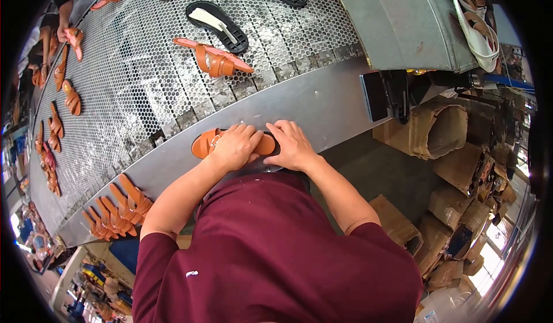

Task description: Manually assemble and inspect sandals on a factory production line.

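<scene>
Maroon shirt [276, 248], then left hand [235, 146] gripping an orange sandal [201, 144] midway and right hand [292, 145] clasping its heel, a black sole [277, 149] seemingly fitted beneath though the grip hides the join, with another sandal [218, 62] and three loose soles [235, 39] beyond the hands apparently unjoined.

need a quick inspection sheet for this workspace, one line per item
Surface: mesh bed with a smooth metal ledge along its near side.
Job's things: orange-brown sandal at the ledge, under the hands; another sandal and black soles on the mesh.
Clutter: dark phone-like slab toward the ledge's right; row of sandals near its left end.
Hands: left hand grips across the orange-brown sandal; right hand curves around its right end, grip unclear.
Cables: nothing seen clearly.
Surroundings: cardboard boxes at right; a co-worker's hand at far left.
</scene>
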`<state>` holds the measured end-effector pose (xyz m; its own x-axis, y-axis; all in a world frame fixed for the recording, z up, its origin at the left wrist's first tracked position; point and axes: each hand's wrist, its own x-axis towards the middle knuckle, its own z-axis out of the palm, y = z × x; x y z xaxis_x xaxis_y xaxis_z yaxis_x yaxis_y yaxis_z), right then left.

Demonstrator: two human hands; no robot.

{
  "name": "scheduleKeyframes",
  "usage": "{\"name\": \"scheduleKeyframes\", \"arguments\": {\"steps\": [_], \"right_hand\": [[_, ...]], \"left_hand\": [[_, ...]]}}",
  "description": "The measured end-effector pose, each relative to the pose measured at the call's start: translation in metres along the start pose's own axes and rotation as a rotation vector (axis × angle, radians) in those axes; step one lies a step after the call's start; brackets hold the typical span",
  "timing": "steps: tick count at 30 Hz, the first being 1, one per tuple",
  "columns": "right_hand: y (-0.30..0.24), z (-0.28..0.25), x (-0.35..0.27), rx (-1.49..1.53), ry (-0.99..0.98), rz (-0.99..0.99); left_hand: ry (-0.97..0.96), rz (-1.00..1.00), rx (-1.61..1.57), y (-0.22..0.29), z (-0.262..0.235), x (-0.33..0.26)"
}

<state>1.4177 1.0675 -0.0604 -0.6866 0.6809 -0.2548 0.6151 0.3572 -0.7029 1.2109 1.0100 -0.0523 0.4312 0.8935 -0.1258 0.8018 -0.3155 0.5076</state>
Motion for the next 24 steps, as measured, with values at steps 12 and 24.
{"name": "scheduleKeyframes", "arguments": {"steps": [12,24], "right_hand": [[-0.003,-0.029,0.013,0.63,-0.193,0.113],[-0.01,-0.046,0.013,0.493,-0.189,0.057]], "left_hand": [[0.102,-0.067,-0.203,0.001,-0.046,0.006],[0.068,-0.101,-0.241,0.004,-0.047,0.015]]}}
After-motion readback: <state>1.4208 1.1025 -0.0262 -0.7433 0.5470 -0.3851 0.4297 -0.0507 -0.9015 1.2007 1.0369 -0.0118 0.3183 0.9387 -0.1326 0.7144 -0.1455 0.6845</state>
